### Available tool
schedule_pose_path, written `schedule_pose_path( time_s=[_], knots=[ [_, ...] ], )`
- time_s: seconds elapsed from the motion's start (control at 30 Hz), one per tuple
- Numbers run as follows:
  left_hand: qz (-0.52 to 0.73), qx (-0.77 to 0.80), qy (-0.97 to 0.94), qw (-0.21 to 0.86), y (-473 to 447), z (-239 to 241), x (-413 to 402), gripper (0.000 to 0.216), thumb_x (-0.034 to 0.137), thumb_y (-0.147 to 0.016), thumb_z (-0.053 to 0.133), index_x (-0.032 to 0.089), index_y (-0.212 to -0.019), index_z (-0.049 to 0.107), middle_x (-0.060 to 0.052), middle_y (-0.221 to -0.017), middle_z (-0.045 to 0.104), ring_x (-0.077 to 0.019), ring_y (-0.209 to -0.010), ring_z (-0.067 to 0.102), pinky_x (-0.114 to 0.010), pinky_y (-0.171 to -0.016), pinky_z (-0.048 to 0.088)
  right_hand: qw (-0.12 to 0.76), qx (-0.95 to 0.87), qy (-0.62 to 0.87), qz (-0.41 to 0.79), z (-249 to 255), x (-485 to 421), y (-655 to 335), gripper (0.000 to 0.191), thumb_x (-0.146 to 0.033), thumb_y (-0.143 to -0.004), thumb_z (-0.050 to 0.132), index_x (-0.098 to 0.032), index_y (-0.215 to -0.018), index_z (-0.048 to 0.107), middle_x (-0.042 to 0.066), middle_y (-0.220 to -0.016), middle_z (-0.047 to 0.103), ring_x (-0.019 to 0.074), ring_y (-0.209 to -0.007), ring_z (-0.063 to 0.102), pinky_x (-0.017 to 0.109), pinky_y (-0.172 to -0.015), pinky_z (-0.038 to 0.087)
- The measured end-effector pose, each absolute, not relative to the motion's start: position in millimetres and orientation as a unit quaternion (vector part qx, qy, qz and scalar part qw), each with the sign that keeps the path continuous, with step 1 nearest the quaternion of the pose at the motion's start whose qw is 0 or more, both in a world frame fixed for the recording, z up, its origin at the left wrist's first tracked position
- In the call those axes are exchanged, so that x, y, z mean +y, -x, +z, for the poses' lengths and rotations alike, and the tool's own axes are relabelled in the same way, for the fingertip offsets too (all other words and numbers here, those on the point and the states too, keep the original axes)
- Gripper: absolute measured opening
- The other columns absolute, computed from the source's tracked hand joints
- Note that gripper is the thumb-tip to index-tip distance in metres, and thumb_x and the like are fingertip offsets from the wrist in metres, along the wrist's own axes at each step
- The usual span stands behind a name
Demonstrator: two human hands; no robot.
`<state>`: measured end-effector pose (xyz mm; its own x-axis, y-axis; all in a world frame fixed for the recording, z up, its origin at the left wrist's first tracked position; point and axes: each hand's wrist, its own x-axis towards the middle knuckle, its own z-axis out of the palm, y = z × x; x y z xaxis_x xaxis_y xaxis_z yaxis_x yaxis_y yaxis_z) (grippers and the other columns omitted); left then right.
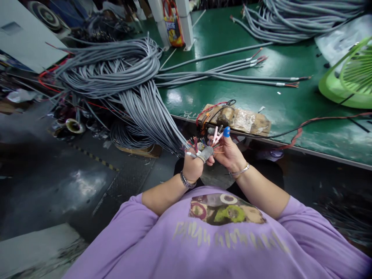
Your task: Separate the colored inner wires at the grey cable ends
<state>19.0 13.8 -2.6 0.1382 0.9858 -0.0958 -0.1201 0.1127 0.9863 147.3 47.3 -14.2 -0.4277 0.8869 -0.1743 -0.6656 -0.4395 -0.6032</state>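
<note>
My left hand [194, 164] is closed around the stripped ends of several grey cables [171, 130], whose thin coloured wires [195, 144] fan out above the fist. A worn grey cover wraps its thumb, which points toward my other hand. Close beside it, my right hand [229, 153] has curled fingers and a raised thumb in a blue finger cot [226, 132]. A small pale pink tool with two arms [216, 136] sits in its fingers, next to the wire tips; its exact kind is unclear. Some loose wires lie between both hands, partly hidden by fingers.
A big coil of grey cable [116, 69] lies on the green table [209, 35], with loose stripped ends reaching right. A wooden block with tape [247, 121] sits at the table edge. A green fan [348, 77] and another cable bundle [296, 19] are to the right.
</note>
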Motion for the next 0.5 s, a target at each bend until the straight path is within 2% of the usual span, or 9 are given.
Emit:
schedule_pose_path(
  time_s=[0.17, 0.33, 0.5],
  knots=[
    [0.473, 0.465, -0.471, 0.582, -17.6, -6.5, 12.5, 0.041, 0.054, -0.077, 0.072, 0.017, -0.063, 0.061, -0.001, -0.054, 0.065, -0.0104, -0.046, 0.058, -0.023, -0.048, 0.049, 0.508, -0.192, 0.251, 0.801, -15.6, 48.1, -143.1, 0.057, -0.079, -0.075, 0.06, -0.022, -0.081, 0.061, -0.002, -0.062, 0.06, 0.0153, -0.04, 0.051, 0.034, -0.044, 0.046],
    [0.475, 0.462, -0.475, 0.579, -17.9, -7.0, 12.9, 0.039, 0.049, -0.076, 0.075, 0.016, -0.062, 0.06, -0.001, -0.053, 0.065, -0.0102, -0.044, 0.058, -0.022, -0.047, 0.049, 0.538, -0.161, 0.266, 0.783, -15.2, 47.4, -139.9, 0.056, -0.077, -0.07, 0.068, -0.021, -0.076, 0.062, -0.002, -0.055, 0.058, 0.0133, -0.039, 0.048, 0.029, -0.037, 0.039],
    [0.475, 0.466, -0.474, 0.576, -19.2, -6.4, 13.4, 0.043, 0.054, -0.074, 0.075, 0.016, -0.06, 0.059, 0.0, -0.051, 0.064, -0.0089, -0.041, 0.054, -0.022, -0.045, 0.049, 0.545, -0.143, 0.251, 0.787, -16.0, 48.1, -137.2, 0.056, -0.076, -0.072, 0.067, -0.021, -0.077, 0.063, -0.001, -0.059, 0.061, 0.0126, -0.042, 0.049, 0.028, -0.04, 0.041]
  ],
)
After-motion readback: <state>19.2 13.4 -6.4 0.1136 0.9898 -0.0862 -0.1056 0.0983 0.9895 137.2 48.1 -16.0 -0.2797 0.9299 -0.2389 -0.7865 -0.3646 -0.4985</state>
